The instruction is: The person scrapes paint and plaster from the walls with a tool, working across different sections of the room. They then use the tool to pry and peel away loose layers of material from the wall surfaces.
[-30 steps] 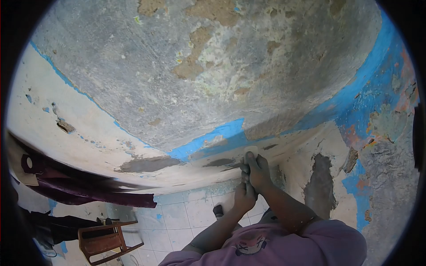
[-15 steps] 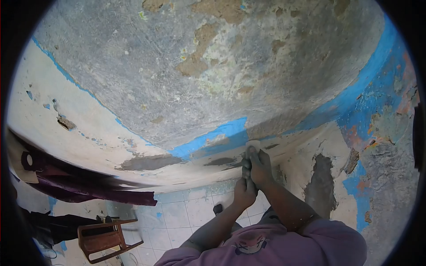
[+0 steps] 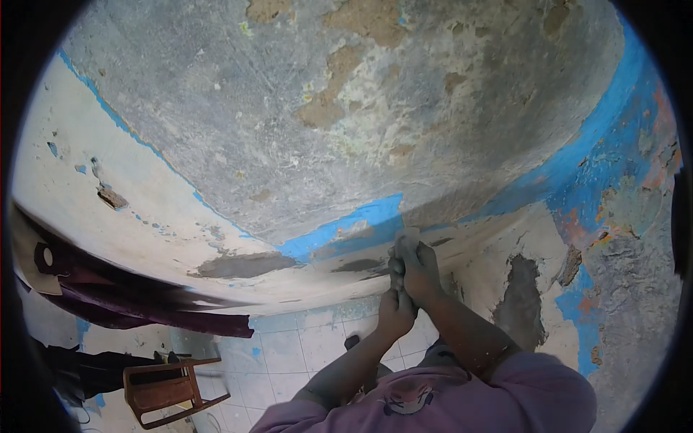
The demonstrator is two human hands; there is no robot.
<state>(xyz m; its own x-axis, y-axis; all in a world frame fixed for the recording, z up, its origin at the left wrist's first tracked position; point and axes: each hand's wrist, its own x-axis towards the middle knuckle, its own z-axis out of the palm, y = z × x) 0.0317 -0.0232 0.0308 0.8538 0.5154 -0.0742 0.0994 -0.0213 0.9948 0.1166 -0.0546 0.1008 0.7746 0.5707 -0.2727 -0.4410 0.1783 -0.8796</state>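
My right hand (image 3: 421, 270) is closed round a scraper (image 3: 410, 235), its pale flat blade touching the wall at the lower edge of the blue paint. Just below it, my left hand (image 3: 396, 312) is wrapped round the lower part of the same tool. Most of the handle is hidden by my fingers. The wall (image 3: 238, 130) is bare grey plaster above, with a blue strip (image 3: 354, 229) beside the blade and cream paint below it.
A wooden chair (image 3: 160, 393) stands at the lower left on the tiled floor (image 3: 285, 350). Purple cloth (image 3: 155, 315) hangs at the left, with dark cloth (image 3: 94, 368) below. At the right, the adjoining wall (image 3: 628, 289) is cracked and peeling.
The scraper blade has moved slightly at the blue edge, and both hands have shifted a little with it. The view has tilted slightly. Both hands keep their grip.
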